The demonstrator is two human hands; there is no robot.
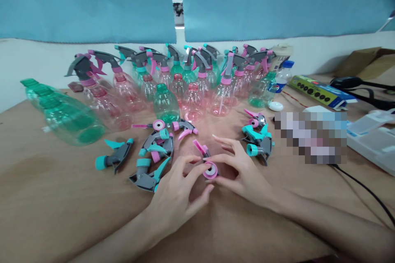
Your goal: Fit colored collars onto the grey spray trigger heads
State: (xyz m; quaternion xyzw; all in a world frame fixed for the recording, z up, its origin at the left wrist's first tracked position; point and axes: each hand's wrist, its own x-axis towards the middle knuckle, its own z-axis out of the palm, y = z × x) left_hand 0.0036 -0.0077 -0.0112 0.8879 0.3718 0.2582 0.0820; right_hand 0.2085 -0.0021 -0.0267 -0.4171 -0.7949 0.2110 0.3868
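A pink-and-grey trigger sprayer head (210, 170) lies in front of me, its pink collar turned up so the white inner disc with a dark hole shows. My right hand (243, 168) grips that collar between thumb and index finger. With its index fingertip on the white disc, my left hand (182, 189) is otherwise open, the thumb held apart. Left of my hands is a cluster of loose teal and pink sprayer heads (151, 178). More sprayer heads (262, 150) lie to the right, near my right hand.
Pink and green clear bottles (193, 104) stand at the back, several with sprayer tops. Green bottles (70, 119) are at the left. On the right are a white oval object (275, 106), a yellow-green box (321, 92), a plastic case (373, 144) and a black cable (367, 185).
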